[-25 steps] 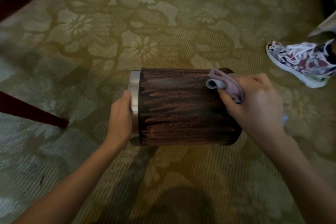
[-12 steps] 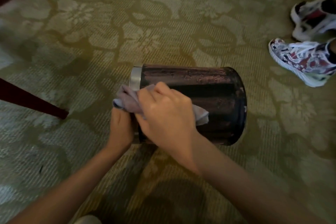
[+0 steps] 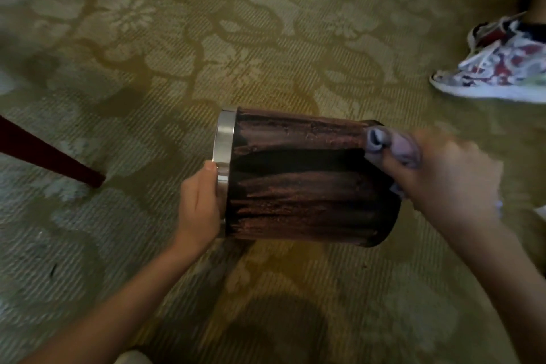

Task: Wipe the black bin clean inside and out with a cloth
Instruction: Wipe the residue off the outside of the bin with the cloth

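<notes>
The black bin [image 3: 298,183] lies on its side above the carpet, its silver rim [image 3: 225,142] pointing left and its base to the right. Brownish streaks run along its wall. My left hand [image 3: 198,207] grips the silver rim from the near side. My right hand [image 3: 443,174], blurred by motion, holds a bunched grey cloth [image 3: 393,146] against the bin's right end near the base. The bin's inside is hidden from view.
A green floral carpet [image 3: 236,38] covers the floor. A dark red furniture leg [image 3: 50,159] slants in from the left. Another person's patterned sneaker [image 3: 499,68] stands at the right edge.
My right hand with the cloth has swept from the rim end back to the bin's base end on the right. My left hand kept its grip on the rim.
</notes>
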The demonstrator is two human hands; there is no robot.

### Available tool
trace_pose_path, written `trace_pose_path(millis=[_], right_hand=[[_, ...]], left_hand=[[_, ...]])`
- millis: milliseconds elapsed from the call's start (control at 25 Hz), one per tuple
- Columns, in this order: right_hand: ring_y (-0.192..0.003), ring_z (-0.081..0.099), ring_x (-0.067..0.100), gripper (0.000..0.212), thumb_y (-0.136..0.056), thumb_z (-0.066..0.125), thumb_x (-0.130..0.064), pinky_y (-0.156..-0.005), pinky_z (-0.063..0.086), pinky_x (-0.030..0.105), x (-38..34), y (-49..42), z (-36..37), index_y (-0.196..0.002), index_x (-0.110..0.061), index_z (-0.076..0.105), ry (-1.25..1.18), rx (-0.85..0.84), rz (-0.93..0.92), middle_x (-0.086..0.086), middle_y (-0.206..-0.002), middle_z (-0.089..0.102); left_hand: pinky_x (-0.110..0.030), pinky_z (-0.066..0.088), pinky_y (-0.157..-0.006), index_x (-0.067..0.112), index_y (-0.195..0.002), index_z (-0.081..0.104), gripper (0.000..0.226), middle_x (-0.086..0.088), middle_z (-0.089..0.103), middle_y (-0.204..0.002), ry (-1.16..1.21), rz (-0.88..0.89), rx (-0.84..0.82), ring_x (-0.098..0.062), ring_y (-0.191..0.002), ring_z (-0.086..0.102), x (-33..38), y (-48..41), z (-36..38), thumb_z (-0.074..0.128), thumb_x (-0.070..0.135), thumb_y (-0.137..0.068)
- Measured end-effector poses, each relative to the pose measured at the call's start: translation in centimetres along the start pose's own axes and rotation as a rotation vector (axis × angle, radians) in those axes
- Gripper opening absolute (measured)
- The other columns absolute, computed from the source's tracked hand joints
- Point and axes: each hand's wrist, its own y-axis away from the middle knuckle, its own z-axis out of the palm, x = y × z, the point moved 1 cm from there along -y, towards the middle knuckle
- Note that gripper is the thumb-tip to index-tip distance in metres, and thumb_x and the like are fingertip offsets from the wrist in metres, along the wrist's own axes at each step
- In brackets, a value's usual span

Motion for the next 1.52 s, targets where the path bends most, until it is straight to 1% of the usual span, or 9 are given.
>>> trace_pose_path(millis=[240, 400, 560, 760, 920, 1120, 1280, 1400, 1520], right_hand=[[-0.055, 0.055, 0.02, 0.027, -0.075, 0.072, -0.046, -0.05, 0.03, 0.02, -11.8, 0.2, 0.6, -0.082, -0.022, 0.061, -0.093, -0.008, -0.245, -0.002, -0.068, 0.06], [-0.062, 0.061, 0.015, 0.03, -0.061, 0.087, -0.035, -0.051, 0.034, 0.022, -16.9, 1.2, 0.9, -0.074, -0.02, 0.065, -0.24, 0.031, -0.479, -0.005, -0.064, 0.065], [-0.054, 0.051, 0.014, 0.025, -0.07, 0.081, -0.034, -0.048, 0.025, 0.017, -10.4, 1.5, 0.5, -0.076, -0.021, 0.061, -0.171, 0.005, -0.295, -0.004, -0.065, 0.06], [-0.063, 0.062, 0.038, 0.032, -0.082, 0.072, -0.045, -0.053, 0.04, 0.033, -0.9, 1.9, 0.2, -0.083, -0.015, 0.059, -0.04, -0.047, 0.131, 0.009, -0.067, 0.061], [-0.051, 0.049, 0.026, 0.028, -0.079, 0.076, -0.032, -0.052, 0.028, 0.027, -4.3, 0.6, 0.0, -0.075, -0.017, 0.053, -0.097, -0.01, 0.015, -0.005, -0.059, 0.041], [-0.062, 0.063, 0.018, 0.027, -0.064, 0.081, -0.039, -0.055, 0.025, 0.022, -15.2, -0.3, 0.9, -0.076, -0.024, 0.063, -0.192, 0.018, -0.351, -0.006, -0.067, 0.064], [-0.057, 0.061, 0.017, 0.032, -0.058, 0.086, -0.038, -0.052, 0.024, 0.021, -14.5, -0.5, 0.9, -0.073, -0.02, 0.064, -0.234, 0.054, -0.372, -0.006, -0.062, 0.063], [-0.057, 0.061, 0.024, 0.027, -0.068, 0.08, -0.035, -0.05, 0.03, 0.024, -7.6, -0.4, 0.8, -0.075, -0.019, 0.06, -0.165, 0.023, -0.284, -0.002, -0.066, 0.061], [-0.054, 0.057, 0.027, 0.026, -0.078, 0.076, -0.035, -0.046, 0.039, 0.03, -1.5, -0.2, 0.6, -0.076, -0.017, 0.057, -0.164, -0.043, -0.097, -0.001, -0.061, 0.057]], left_hand=[[-0.019, 0.03, -0.043, 0.031, -0.058, 0.052, 0.048, 0.014, 0.047, -0.047, -0.06, 0.065, 0.077, 0.004, -0.044, 0.036, -1.2, 1.3, -0.3, 0.03, 0.028, -0.101], [-0.023, 0.029, -0.037, 0.001, -0.053, 0.043, 0.045, 0.003, 0.04, -0.045, -0.125, 0.099, 0.078, -0.008, -0.038, 0.031, -2.0, 1.6, -0.6, 0.037, 0.012, -0.096], [-0.016, 0.025, -0.042, 0.032, -0.058, 0.049, 0.046, 0.014, 0.045, -0.048, -0.055, 0.061, 0.058, 0.004, -0.042, 0.033, -0.9, 1.3, -0.5, 0.029, 0.031, -0.1], [-0.018, 0.026, -0.042, 0.032, -0.057, 0.051, 0.049, 0.008, 0.044, -0.045, -0.047, 0.058, 0.022, -0.002, -0.038, 0.035, -1.6, 1.9, -0.5, 0.027, 0.037, -0.1], [-0.018, 0.026, -0.042, 0.035, -0.059, 0.051, 0.048, 0.01, 0.045, -0.047, -0.084, 0.068, 0.053, 0.001, -0.041, 0.034, -1.1, 1.4, -0.5, 0.027, 0.036, -0.101], [-0.006, 0.023, -0.044, 0.044, -0.061, 0.053, 0.055, 0.02, 0.05, -0.049, -0.138, 0.14, 0.018, 0.009, -0.042, 0.036, -1.2, 1.4, -0.3, 0.028, 0.017, -0.101], [-0.004, 0.032, -0.047, 0.044, -0.068, 0.06, 0.048, 0.027, 0.058, -0.058, -0.278, 0.144, -0.202, 0.013, -0.051, 0.046, -1.0, -0.5, -2.9, 0.034, 0.018, -0.097], [-0.006, 0.045, -0.056, 0.035, -0.072, 0.073, 0.043, 0.012, 0.071, -0.068, -0.329, -0.037, -0.513, 0.001, -0.061, 0.064, -0.8, -3.5, -6.0, 0.04, 0.036, -0.099], [-0.02, 0.053, -0.052, 0.035, -0.064, 0.078, 0.055, 0.004, 0.073, -0.064, -0.189, -0.444, -0.464, -0.007, -0.055, 0.069, -0.4, -7.0, -5.4, 0.038, 0.022, -0.1]])
